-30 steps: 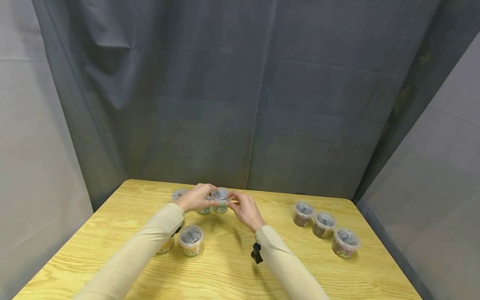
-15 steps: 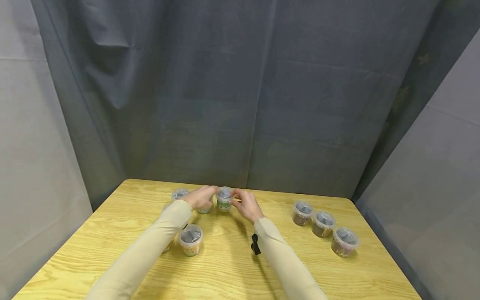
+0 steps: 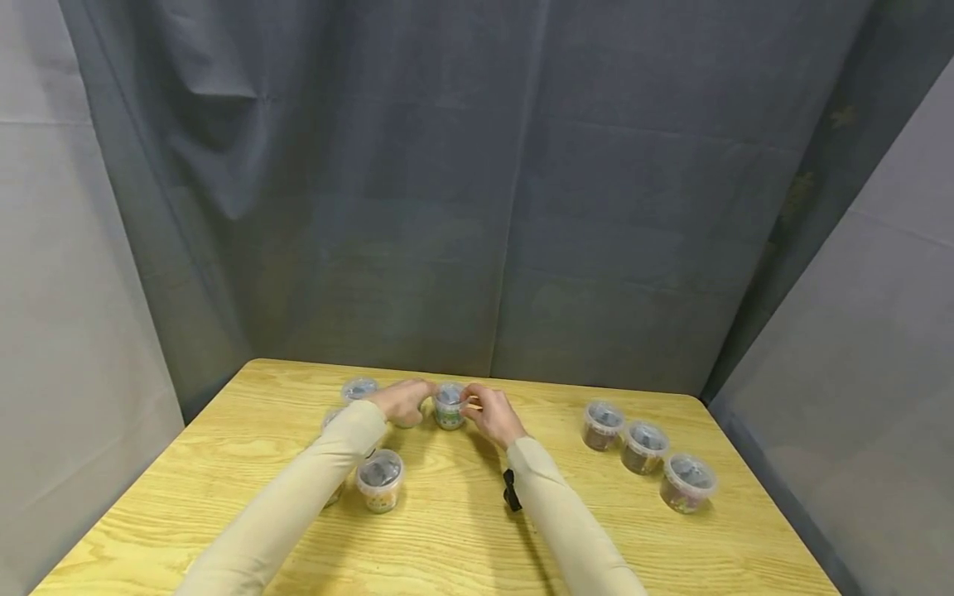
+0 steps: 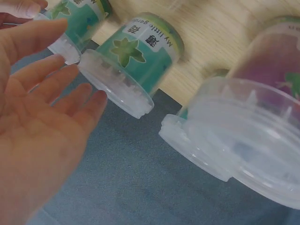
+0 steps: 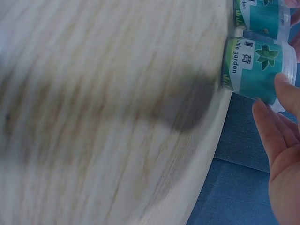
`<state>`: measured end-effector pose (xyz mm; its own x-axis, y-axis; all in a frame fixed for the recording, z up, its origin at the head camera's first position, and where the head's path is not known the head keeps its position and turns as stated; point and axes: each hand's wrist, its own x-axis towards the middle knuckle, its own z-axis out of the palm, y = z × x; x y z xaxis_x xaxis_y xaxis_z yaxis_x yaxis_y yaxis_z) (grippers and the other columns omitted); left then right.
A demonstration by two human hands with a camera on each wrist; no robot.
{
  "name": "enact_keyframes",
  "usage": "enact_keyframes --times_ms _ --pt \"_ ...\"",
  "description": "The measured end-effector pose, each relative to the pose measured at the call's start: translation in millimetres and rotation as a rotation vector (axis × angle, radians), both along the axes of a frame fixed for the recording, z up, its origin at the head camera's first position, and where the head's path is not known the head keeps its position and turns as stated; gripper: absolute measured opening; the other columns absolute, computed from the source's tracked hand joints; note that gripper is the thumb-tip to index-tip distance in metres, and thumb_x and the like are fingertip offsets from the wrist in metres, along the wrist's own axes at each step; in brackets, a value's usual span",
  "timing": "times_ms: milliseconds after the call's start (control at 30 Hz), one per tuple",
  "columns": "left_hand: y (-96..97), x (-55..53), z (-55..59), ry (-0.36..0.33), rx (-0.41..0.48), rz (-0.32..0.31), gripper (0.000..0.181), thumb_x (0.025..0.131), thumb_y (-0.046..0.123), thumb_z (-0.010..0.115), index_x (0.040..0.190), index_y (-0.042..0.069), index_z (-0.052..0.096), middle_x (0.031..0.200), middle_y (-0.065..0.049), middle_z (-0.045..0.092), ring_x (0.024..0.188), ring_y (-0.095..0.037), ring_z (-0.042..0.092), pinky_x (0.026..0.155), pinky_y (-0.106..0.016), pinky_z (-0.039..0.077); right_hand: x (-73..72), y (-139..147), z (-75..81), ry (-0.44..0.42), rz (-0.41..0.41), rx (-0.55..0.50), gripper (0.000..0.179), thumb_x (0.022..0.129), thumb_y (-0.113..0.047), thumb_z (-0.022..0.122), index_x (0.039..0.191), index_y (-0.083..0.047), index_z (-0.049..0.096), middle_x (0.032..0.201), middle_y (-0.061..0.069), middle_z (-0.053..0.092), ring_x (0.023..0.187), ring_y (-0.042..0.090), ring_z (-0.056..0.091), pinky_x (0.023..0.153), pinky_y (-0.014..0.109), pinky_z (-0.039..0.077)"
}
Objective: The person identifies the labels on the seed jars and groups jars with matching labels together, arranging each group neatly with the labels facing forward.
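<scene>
A plastic tub [image 3: 450, 407] with a teal leaf label and clear lid stands upright near the table's back edge, between both hands. My right hand [image 3: 495, 415] has thumb and forefinger at its right side; in the right wrist view the thumb touches the lid edge of this tub [image 5: 255, 70] and the fingertips its lower side. My left hand [image 3: 406, 401] reaches in from the left. In the left wrist view its fingers [image 4: 42, 44] are extended, the forefinger overlapping the tub [image 4: 79, 21]. A second teal tub [image 4: 140, 51] stands beside it, mostly hidden in the head view.
A tub with an orange label [image 3: 380, 482] stands near the left forearm, which partly hides others. Another tub [image 3: 360, 389] stands at the back left. Three dark tubs [image 3: 603, 425] line the right side of the wooden table [image 3: 447, 538]. A grey curtain [image 3: 477, 207] hangs behind.
The teal tub has shifted slightly right, away from its neighbour, and then a little nearer. Both hands have moved along with it. The other tubs stay where they were.
</scene>
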<state>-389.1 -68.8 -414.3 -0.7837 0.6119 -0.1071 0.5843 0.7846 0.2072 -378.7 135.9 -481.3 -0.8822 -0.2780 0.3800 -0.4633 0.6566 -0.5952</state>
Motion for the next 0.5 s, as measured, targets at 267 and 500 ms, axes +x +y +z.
enact_keyframes --times_ms 267,500 --pt "1.9 -2.5 -1.6 -0.016 -0.008 0.023 0.061 0.084 -0.002 0.063 0.143 0.006 0.049 0.147 -0.013 0.049 0.137 -0.032 0.044 0.115 -0.046 0.036 1.8 -0.6 -2.4 -0.018 -0.022 -0.017 0.017 0.088 -0.002 0.070 0.104 -0.003 0.065 0.118 0.016 0.068 0.109 0.037 0.067 0.090 0.042 0.057" --pt "-3.9 -3.6 -0.9 -0.010 -0.033 0.046 0.060 0.086 -0.001 0.063 0.144 0.007 0.048 0.150 -0.012 0.046 0.138 -0.031 0.043 0.115 -0.045 0.035 1.7 -6.5 -2.1 -0.067 -0.031 -0.013 0.021 0.093 -0.009 0.067 0.114 -0.008 0.065 0.127 0.012 0.065 0.115 0.035 0.064 0.094 0.044 0.055"
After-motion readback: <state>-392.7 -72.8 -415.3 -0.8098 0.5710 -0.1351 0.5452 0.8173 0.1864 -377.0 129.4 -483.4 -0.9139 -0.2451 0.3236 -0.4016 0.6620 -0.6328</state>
